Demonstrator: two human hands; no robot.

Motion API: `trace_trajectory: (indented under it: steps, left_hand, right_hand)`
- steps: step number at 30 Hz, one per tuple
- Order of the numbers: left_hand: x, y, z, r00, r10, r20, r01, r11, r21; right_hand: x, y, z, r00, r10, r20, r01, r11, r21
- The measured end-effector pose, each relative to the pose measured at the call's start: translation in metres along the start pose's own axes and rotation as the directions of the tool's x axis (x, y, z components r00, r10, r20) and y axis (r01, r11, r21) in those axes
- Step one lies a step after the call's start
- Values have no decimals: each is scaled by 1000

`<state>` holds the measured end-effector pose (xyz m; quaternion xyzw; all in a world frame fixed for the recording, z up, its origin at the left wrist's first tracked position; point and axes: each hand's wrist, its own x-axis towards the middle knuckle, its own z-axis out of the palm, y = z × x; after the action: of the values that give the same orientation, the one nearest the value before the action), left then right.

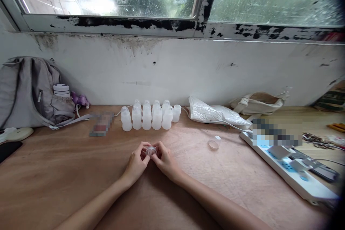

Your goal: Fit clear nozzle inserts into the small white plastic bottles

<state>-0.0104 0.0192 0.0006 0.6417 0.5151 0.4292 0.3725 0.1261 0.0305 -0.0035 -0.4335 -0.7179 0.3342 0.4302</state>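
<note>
Both forearms are stretched over the desk (81, 179); a small clear cap (151, 151) is pinched at mid-desk between the left hand (137, 162) and right hand (165, 161), fingers curled around it. Pinched unevenly, it could be flicked into the nearby white bottles (147, 116).

From my remote seat I see my left hand (137, 161) and right hand (165, 160) closed around a small clear round plastic cap (151, 151) over a reddish-brown, faintly grained wooden tabletop (81, 172). Behind the cap stands a cluster of milky-white translucent plastic bottles (151, 115), and left of those bottles I make out a grey fabric backpack (27, 91) holding a white flask with a dark band (61, 90). Right of the bottles lie a crinkled white plastic bag (212, 113), a cream cloth pouch (257, 103) and a white power strip with pale blue sockets (291, 170).
</note>
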Motion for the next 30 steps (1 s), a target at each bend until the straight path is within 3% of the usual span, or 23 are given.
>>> trace_trajectory:
  steps: [4,16,22,30]
  left_hand:
    - [-1,2,1,1000,-9,-27,6,994,-111]
    - [-1,10,1,1000,7,-9,-6,998,57]
    - [0,6,0,999,-15,-52,15,1000,-2]
    - [2,-1,0,998,-56,-20,54,996,-77]
  right_hand:
    - [0,-2,-2,1000,27,-8,-26,999,31]
    - [-1,-1,3,994,109,2,-108,985,135]
    - [1,-4,0,977,199,78,-212,952,223]
    - [1,-3,-1,972,227,54,-233,939,253]
